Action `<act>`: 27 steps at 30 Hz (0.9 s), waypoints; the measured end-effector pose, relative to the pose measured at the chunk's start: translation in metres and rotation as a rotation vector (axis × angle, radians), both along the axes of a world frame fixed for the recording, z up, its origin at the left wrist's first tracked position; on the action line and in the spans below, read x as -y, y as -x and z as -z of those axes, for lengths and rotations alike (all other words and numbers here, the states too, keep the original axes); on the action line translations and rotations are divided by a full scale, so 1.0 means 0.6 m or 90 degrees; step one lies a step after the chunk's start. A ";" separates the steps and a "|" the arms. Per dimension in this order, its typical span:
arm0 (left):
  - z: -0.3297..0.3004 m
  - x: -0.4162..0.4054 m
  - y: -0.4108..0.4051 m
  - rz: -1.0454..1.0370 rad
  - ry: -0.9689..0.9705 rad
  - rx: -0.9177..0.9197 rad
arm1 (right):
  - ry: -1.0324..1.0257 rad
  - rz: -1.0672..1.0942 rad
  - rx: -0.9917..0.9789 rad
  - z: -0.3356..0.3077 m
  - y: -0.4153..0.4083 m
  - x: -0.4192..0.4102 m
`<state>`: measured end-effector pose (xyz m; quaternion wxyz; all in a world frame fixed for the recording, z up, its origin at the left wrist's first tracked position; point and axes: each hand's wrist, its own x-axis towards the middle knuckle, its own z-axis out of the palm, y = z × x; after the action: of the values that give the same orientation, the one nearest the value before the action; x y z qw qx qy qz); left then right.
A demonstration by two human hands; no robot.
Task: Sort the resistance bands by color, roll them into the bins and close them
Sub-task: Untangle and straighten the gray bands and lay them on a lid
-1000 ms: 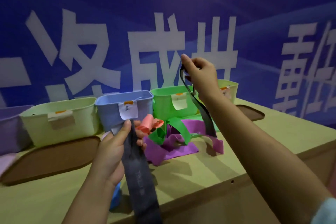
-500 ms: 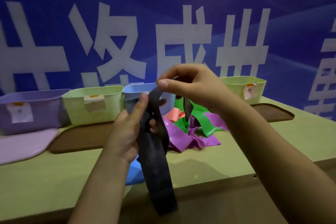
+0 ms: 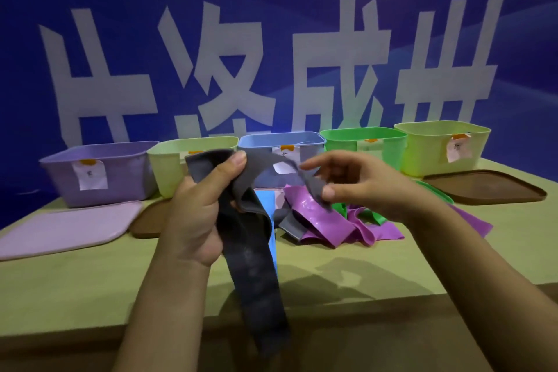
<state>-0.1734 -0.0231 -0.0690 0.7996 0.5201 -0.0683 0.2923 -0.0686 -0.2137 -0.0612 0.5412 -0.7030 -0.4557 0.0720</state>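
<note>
- Up front, left hand (image 3: 196, 214) gripping black band (image 3: 256, 275): thumb pressed across the band's top fold, other fingers curled behind it, long tail hanging past the table (image 3: 90, 296) edge.
- Off that fold, same band arching right to right hand (image 3: 359, 187), pinched between thumb and a lower finger; index finger stretched out above the strip, not touching it as far as can be told.
- Short end of band dropping below the right thumb, lying over purple band (image 3: 320, 220).
- Behind the black tail, blue band (image 3: 268, 205) partly showing, just beside the left fingers.
- Under the right wrist, green band (image 3: 374, 216) tangled with the purple one on the table.
- Along the back, five open bins in a row: purple bin (image 3: 99, 175), pale green bin (image 3: 169, 166), blue bin (image 3: 280, 142), green bin (image 3: 362, 145), yellow-green bin (image 3: 437, 148), each with a paper label.
- Flat on the table, purple lid (image 3: 66, 229) before its bin, brown lid (image 3: 148, 220) beside it, another brown lid (image 3: 489, 187) at far right.
</note>
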 end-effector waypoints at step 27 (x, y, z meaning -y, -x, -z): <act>0.024 0.036 -0.010 0.090 -0.071 -0.175 | -0.301 -0.013 -0.118 -0.101 0.087 0.032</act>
<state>-0.1677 -0.0445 -0.0833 0.7899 0.5926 -0.0103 0.1574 -0.1207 -0.2330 -0.0005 0.7294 -0.5425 -0.4155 0.0325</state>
